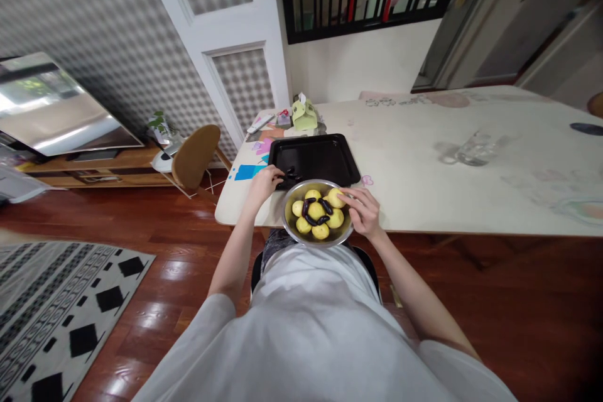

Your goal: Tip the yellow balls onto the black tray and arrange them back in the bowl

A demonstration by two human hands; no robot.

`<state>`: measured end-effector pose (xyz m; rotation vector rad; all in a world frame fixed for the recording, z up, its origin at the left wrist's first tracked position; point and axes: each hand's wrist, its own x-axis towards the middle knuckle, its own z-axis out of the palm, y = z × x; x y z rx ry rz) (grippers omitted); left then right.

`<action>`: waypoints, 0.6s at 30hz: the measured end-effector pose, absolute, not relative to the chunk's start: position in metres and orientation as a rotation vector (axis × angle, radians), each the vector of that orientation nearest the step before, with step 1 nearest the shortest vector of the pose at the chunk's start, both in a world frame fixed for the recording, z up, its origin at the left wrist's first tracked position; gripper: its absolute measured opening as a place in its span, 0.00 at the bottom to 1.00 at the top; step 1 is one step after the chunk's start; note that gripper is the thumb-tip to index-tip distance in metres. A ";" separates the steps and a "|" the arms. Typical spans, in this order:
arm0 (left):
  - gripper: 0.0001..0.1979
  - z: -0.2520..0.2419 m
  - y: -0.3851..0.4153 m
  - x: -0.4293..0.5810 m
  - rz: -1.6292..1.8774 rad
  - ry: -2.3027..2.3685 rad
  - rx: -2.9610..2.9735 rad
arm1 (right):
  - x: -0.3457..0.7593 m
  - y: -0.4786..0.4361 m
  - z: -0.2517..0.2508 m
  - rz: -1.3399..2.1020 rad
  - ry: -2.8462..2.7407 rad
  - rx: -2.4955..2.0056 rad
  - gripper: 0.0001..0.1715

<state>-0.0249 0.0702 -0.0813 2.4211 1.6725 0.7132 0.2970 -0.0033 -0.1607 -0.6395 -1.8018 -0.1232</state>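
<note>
A steel bowl (pixel 288 221) sits at the table's front edge, close to my body. Inside are several round yellow fruits (pixel 315 211), with dark purple, finger-shaped fruits (pixel 308 208) lying among them in a rough ring. My right hand (pixel 366 208) reaches over the bowl's right rim, its fingertips on one yellow fruit (pixel 335 198). Behind the bowl is a black rectangular tray (pixel 315 154). My left hand (pixel 266 183) is at the tray's front left corner, fingers pinched at a few more dark finger-shaped fruits (pixel 293 174) there, hard to tell apart from the tray.
On the long white table (pixel 400 169), a green tissue box (pixel 304 114) and a white remote-like object (pixel 260 124) stand behind the tray. A clear glass (pixel 475 149) is far to the right. A wooden chair (pixel 195 154) stands left of the table.
</note>
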 end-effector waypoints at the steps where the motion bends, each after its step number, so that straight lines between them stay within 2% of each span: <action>1: 0.10 -0.080 0.062 -0.022 0.838 1.614 2.403 | 0.297 -0.003 -0.161 -0.125 -1.801 -0.637 0.25; 5: 0.07 -0.077 0.024 -0.002 1.197 1.307 2.333 | 0.297 -0.002 -0.161 -0.145 -1.798 -0.612 0.25; 11: 0.06 -0.086 -0.005 0.028 1.176 1.156 2.299 | 0.297 -0.002 -0.161 -0.143 -1.800 -0.632 0.24; 18: 0.06 -0.095 -0.008 0.039 1.101 1.196 2.333 | 0.298 -0.002 -0.161 -0.116 -1.805 -0.618 0.25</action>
